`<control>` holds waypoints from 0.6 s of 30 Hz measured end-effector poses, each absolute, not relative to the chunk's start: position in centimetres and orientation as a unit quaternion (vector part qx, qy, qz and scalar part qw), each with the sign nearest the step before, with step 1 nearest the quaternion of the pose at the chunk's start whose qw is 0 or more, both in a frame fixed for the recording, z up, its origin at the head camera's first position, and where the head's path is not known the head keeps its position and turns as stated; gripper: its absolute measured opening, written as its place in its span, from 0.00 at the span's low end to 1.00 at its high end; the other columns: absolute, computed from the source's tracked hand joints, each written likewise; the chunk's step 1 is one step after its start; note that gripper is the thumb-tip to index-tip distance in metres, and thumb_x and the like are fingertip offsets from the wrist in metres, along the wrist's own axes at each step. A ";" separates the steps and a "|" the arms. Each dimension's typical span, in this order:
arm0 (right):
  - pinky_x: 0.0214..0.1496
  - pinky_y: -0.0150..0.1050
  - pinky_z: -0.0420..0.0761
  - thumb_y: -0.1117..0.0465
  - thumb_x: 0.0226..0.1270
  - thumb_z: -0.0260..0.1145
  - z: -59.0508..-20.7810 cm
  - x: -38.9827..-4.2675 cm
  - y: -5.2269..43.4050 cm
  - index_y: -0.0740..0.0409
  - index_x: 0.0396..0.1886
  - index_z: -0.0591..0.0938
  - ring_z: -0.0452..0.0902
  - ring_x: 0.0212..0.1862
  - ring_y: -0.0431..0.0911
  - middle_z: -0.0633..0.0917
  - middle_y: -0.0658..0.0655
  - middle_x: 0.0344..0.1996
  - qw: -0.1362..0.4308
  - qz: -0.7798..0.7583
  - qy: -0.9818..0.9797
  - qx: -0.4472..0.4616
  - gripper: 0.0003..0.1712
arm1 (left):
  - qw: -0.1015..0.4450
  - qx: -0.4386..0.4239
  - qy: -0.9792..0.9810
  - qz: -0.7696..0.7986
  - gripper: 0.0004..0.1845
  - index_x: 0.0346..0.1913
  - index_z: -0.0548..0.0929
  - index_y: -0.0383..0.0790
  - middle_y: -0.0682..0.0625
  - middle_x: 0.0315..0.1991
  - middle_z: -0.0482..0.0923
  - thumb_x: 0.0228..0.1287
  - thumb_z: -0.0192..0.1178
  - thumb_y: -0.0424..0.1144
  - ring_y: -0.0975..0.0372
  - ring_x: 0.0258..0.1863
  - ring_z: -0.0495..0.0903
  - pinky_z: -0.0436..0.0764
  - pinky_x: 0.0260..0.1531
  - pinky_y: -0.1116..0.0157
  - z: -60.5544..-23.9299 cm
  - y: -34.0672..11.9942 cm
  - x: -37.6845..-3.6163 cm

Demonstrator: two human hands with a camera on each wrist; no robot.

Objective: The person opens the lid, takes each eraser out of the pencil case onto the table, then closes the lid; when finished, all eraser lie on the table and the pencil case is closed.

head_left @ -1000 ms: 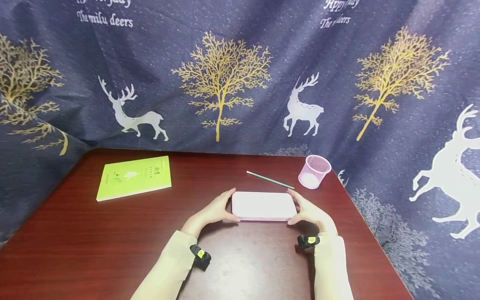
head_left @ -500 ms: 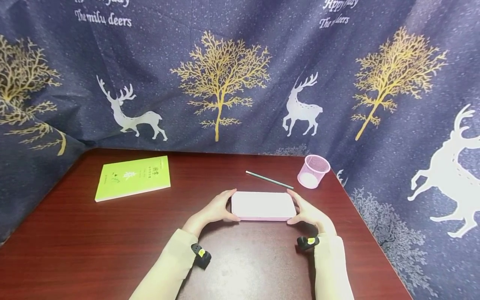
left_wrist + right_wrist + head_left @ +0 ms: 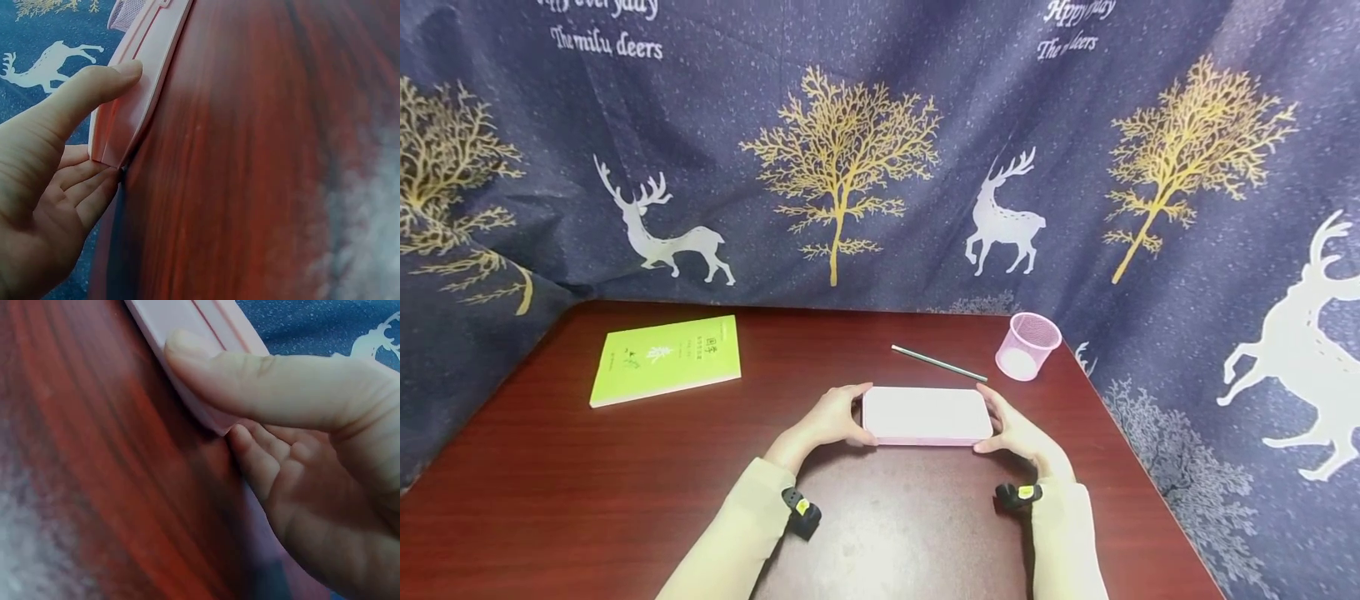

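Head view shows a pink case (image 3: 927, 414) lying flat on the bench (image 3: 587, 475), gripped at both short ends. The left hand (image 3: 827, 421) holds the nine o'clock end, thumb on the near edge and fingers curled behind; the right hand (image 3: 1017, 429) mirrors it at three o'clock. Judging by the thumbs along the seam, the step looks like prising the lid, which calls for a steady upward pull. A pencil (image 3: 938, 362) and mesh cup (image 3: 1027, 345) lie toward one o'clock, a green book (image 3: 666, 358) toward ten.
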State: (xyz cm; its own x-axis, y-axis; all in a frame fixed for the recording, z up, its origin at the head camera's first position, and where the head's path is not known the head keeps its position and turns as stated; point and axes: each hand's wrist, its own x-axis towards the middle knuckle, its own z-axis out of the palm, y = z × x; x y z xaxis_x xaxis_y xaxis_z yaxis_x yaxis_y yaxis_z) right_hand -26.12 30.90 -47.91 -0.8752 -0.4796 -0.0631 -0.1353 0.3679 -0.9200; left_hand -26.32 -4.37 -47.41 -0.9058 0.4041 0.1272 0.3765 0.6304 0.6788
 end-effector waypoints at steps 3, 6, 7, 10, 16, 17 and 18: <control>0.58 0.19 0.68 0.72 0.49 0.75 -48.1 -26.2 30.9 0.69 0.76 0.43 0.43 0.74 0.72 0.46 0.74 0.75 0.160 -0.541 0.802 -0.195 0.63 | 0.019 0.214 0.903 0.371 0.53 0.66 0.72 0.30 0.37 0.60 0.77 0.31 0.83 0.46 0.50 0.60 0.77 0.75 0.62 0.54 -47.4 -4.4 -26.4; 0.61 0.20 0.66 0.72 0.49 0.75 -48.1 -26.2 30.9 0.69 0.76 0.44 0.42 0.74 0.71 0.47 0.73 0.75 0.152 -0.543 0.802 -0.197 0.62 | 0.021 0.212 0.898 0.385 0.52 0.65 0.73 0.29 0.37 0.60 0.78 0.32 0.83 0.46 0.51 0.60 0.78 0.76 0.62 0.54 -47.1 -4.5 -26.5; 0.63 0.23 0.65 0.72 0.49 0.75 -48.1 -26.2 30.9 0.69 0.76 0.44 0.42 0.75 0.71 0.47 0.73 0.75 0.151 -0.544 0.802 -0.197 0.62 | 0.023 0.211 0.897 0.388 0.51 0.65 0.73 0.29 0.37 0.60 0.78 0.32 0.82 0.46 0.51 0.60 0.78 0.75 0.62 0.55 -47.0 -4.5 -26.5; 0.68 0.28 0.62 0.71 0.49 0.75 -48.1 -26.3 30.8 0.69 0.76 0.44 0.40 0.76 0.70 0.47 0.72 0.76 0.152 -0.540 0.804 -0.195 0.62 | 0.031 0.211 0.893 0.396 0.51 0.64 0.74 0.28 0.37 0.61 0.77 0.33 0.82 0.47 0.51 0.60 0.78 0.75 0.62 0.55 -46.8 -4.7 -26.6; 0.61 0.27 0.68 0.72 0.49 0.75 -48.5 -26.2 31.0 0.68 0.76 0.45 0.38 0.76 0.67 0.46 0.72 0.76 0.152 -0.542 0.804 -0.191 0.62 | 0.045 0.247 0.882 0.400 0.50 0.65 0.71 0.24 0.34 0.62 0.75 0.40 0.80 0.48 0.49 0.62 0.76 0.75 0.62 0.53 -46.6 -5.0 -27.1; 0.65 0.34 0.69 0.71 0.49 0.76 -48.6 -26.2 31.1 0.68 0.76 0.45 0.40 0.75 0.67 0.47 0.72 0.76 0.149 -0.540 0.806 -0.192 0.62 | 0.045 0.255 0.879 0.401 0.50 0.65 0.70 0.23 0.33 0.63 0.74 0.41 0.79 0.48 0.48 0.62 0.76 0.75 0.62 0.53 -46.5 -5.0 -27.2; 0.67 0.42 0.70 0.71 0.49 0.76 -48.6 -26.2 31.1 0.67 0.77 0.46 0.43 0.75 0.69 0.47 0.72 0.76 0.145 -0.532 0.812 -0.192 0.62 | 0.046 0.261 0.875 0.404 0.49 0.65 0.69 0.23 0.33 0.63 0.73 0.43 0.79 0.47 0.47 0.63 0.75 0.74 0.63 0.53 -46.4 -5.0 -27.2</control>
State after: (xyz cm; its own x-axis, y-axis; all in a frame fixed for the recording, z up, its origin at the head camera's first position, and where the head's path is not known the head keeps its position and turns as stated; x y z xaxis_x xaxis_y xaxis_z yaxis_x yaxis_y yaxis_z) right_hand -26.18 31.15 -48.59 -0.8844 -0.4658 -0.0312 -0.1570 0.3597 -0.9197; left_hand -27.24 -4.97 -46.35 -0.8595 0.4943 0.1301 0.4196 0.5369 0.7319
